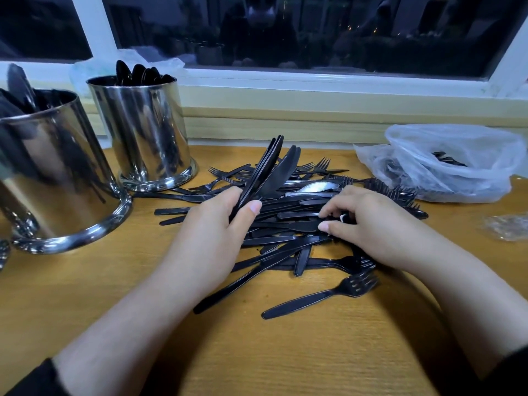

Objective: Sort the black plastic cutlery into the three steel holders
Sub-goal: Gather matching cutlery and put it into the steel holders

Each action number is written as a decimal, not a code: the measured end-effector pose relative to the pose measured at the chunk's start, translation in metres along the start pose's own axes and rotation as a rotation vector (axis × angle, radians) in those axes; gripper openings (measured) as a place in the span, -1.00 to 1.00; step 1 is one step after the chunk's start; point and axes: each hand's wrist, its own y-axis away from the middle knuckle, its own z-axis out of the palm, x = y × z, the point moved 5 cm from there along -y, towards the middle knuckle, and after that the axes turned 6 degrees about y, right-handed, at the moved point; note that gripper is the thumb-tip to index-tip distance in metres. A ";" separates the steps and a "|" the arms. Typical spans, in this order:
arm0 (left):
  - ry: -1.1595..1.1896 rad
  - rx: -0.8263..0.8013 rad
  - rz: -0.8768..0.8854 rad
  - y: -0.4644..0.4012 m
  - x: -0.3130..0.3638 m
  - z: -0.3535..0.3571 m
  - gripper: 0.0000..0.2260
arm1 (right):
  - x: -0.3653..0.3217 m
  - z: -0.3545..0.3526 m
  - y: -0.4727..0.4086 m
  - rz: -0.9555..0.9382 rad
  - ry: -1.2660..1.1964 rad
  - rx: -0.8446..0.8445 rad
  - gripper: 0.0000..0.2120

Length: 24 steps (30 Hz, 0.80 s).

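Mid-frame — left hand (217,224) grips a fan of knives (268,172); right hand (368,224), fingers curled, pinches into the cutlery pile (285,241).

Left hand (217,224) grips upright knives (265,170); right hand (368,224) seemingly pinches into the pile.

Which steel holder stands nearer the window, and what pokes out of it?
The smaller-looking holder, right of the big near one. It stands by the sill, and rounded spoon bowls stick out of its top.
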 end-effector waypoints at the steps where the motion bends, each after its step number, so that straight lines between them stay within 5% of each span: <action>1: 0.001 0.002 0.000 0.000 0.000 0.000 -0.66 | -0.001 0.002 -0.001 0.000 0.019 0.003 -0.80; 8: -0.027 -0.003 -0.009 0.000 0.001 0.000 -0.67 | -0.006 0.004 -0.003 -0.041 0.045 0.020 -0.90; 19: 0.009 0.219 0.050 0.001 0.009 -0.017 -0.68 | -0.007 -0.025 0.010 -0.159 -0.299 0.264 -0.92; 24: -0.048 0.016 0.035 0.003 0.011 -0.006 -0.76 | -0.025 -0.030 0.018 -0.270 -0.404 0.343 -0.95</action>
